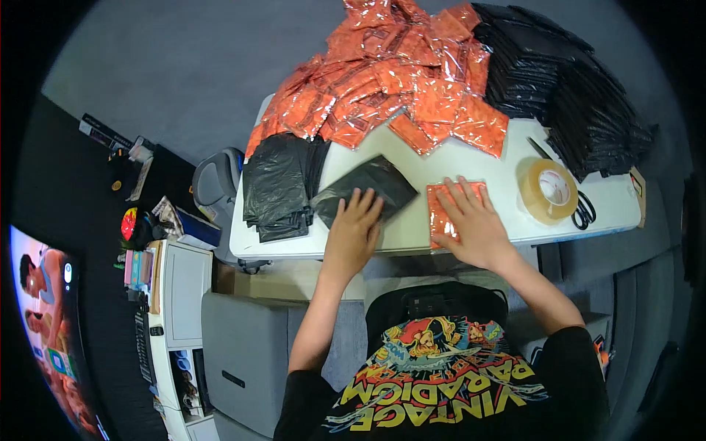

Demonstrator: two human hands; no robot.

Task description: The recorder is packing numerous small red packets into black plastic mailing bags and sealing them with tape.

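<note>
My left hand (356, 231) lies over the near edge of a black plastic bag (380, 184), fingers a little apart on its upper face. The bag sits askew on the white table and looks slightly blurred. To its left is a stack of flat black plastic bags (276, 187). With fingers spread, my right hand (474, 231) rests flat on an orange packet in clear plastic wrap (439, 212) near the table's front edge. A heap of similar shiny orange packets (380, 77) covers the far side.
Right of my right hand are a roll of clear packing tape (529, 190) and scissors (584, 212), partly hidden by the roll. Tall piles of black packages (595, 121) stand at the far right of the white table (380, 142). A grey chair (215, 179) stands left.
</note>
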